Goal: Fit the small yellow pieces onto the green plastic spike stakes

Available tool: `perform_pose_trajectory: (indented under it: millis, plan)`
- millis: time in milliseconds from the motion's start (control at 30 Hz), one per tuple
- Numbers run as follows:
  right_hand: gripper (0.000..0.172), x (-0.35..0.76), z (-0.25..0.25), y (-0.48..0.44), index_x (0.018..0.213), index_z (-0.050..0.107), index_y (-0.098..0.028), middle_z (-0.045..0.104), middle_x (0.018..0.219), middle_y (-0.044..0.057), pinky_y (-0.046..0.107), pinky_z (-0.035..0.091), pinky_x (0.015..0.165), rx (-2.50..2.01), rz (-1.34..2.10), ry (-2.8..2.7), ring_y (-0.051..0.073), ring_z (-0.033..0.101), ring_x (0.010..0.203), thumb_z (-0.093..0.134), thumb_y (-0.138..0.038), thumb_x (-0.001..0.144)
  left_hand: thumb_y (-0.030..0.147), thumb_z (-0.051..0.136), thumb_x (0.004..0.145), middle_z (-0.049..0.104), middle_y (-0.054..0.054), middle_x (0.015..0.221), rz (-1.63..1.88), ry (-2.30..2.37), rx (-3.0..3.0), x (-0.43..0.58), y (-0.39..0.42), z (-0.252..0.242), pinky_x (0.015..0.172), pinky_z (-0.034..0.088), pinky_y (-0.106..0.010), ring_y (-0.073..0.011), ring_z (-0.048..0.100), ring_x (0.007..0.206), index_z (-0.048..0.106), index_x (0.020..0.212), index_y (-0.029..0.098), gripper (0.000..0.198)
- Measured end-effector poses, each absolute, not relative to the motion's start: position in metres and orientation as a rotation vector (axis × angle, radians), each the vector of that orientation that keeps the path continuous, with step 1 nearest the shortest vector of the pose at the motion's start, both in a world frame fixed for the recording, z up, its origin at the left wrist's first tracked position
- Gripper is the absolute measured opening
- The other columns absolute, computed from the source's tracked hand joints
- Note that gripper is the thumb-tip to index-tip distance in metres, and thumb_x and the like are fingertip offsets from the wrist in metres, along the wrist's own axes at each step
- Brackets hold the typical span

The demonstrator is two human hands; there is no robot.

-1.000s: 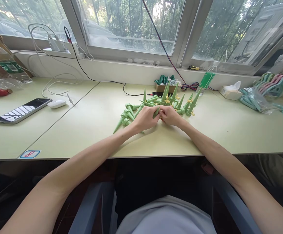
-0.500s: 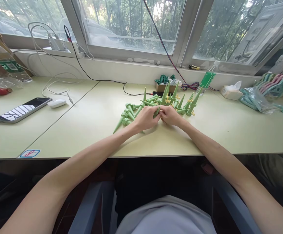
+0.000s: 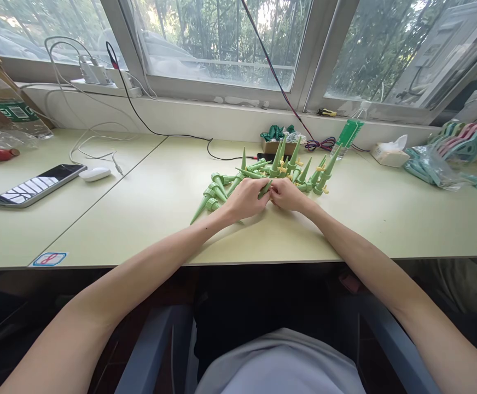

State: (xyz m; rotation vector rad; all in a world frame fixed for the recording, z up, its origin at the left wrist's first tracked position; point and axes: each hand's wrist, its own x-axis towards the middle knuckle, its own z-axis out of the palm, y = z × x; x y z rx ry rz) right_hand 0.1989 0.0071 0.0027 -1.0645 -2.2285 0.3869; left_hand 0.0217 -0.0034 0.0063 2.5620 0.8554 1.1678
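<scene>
- The left hand (image 3: 247, 198) grips a green spike (image 3: 265, 189) between thumb and fingers, between the near and far edges of the table (image 3: 140, 230).
- The right hand (image 3: 286, 195) has fingers curled beside it; whether it grips anything, I cannot tell.
- Lying spikes (image 3: 201, 208) spread leftward; upright spikes (image 3: 277, 163) stand toward the far edge, with yellow pieces among them.

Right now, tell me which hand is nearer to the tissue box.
Right. The right hand is left of the tissue box and closer to the person; the left hand, gripping a green spike, is farther left.
</scene>
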Motion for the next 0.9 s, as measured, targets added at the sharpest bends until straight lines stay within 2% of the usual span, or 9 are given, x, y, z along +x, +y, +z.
perform_pose_trajectory:
  millis: [400, 767, 900]
  plan:
    - [0.012, 0.1988, 0.0036, 0.0059, 0.060, 0.037, -0.022, 0.046, 0.053, -0.003, 0.026, 0.030, 0.059, -1.095, 0.404, -2.189, 0.012, 0.036, 0.056, 0.038, -0.016, 0.070, 0.012, 0.054, 0.083, 0.045, 0.005, 0.054, 1.208, 0.752, 2.556, 0.0226, -0.0021, 0.0052, 0.052, 0.029, -0.025, -0.0088, 0.035, 0.050, 0.046, 0.066, 0.018, 0.019]
    - [0.007, 0.2001, 0.0019, 0.0087, 0.065, 0.044, -0.020, 0.047, 0.059, -0.003, 0.025, 0.029, 0.057, -1.098, 0.378, -2.144, 0.012, 0.038, 0.060, 0.039, -0.019, 0.070, 0.014, 0.054, 0.085, 0.044, 0.004, 0.055, 1.236, 0.723, 2.548, 0.0225, -0.0007, 0.0053, 0.053, 0.028, -0.025, -0.0083, 0.033, 0.052, 0.047, 0.063, 0.017, 0.023]
    - [0.009, 0.1989, 0.0035, 0.0051, 0.065, 0.042, -0.022, 0.044, 0.052, -0.005, 0.025, 0.030, 0.053, -1.115, 0.471, -2.112, 0.012, 0.039, 0.051, 0.040, -0.016, 0.072, 0.013, 0.053, 0.084, 0.045, 0.004, 0.055, 1.239, 0.730, 2.539, 0.0222, -0.0006, 0.0051, 0.053, 0.028, -0.024, -0.0083, 0.033, 0.051, 0.047, 0.064, 0.017, 0.021]
